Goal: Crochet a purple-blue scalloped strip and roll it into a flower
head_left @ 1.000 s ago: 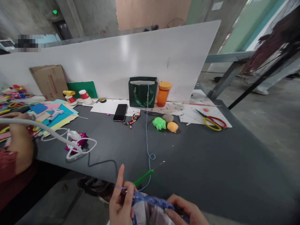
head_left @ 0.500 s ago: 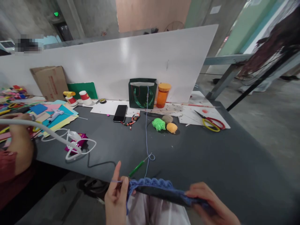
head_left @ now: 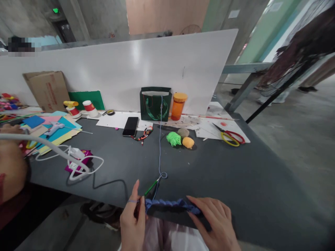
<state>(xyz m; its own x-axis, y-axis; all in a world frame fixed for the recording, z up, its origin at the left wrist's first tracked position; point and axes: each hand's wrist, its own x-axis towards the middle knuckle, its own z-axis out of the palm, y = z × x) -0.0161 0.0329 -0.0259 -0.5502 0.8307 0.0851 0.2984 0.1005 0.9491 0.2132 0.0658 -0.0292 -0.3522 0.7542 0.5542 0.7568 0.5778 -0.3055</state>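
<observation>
A strip of blue crochet work [head_left: 167, 202] stretches between my two hands at the table's front edge. My left hand [head_left: 133, 218] pinches its left end, index finger raised with blue yarn looped round it. At the other end, my right hand [head_left: 213, 218] grips the strip between thumb and fingers. A green-handled crochet hook [head_left: 151, 187] lies on the table just beyond my left hand. From the dark green paper bag [head_left: 154, 104], a strand of blue yarn [head_left: 160, 146] runs down the table, curls into a small loop near the hook's tip and continues toward the work.
Green yarn [head_left: 173, 138] lies beside a yellow ball [head_left: 187, 142]. Scissors [head_left: 230, 136] rest at the right, a phone [head_left: 131, 126] and an orange jar [head_left: 179, 106] farther back. At the left are a white cable [head_left: 78, 174], coloured papers [head_left: 62, 132] and another person's arm [head_left: 13, 160].
My right hand has moved left and taken hold of the strip nearer my left hand, its fingers now laid along the top. My left hand keeps its pinch. The view has shifted slightly.
</observation>
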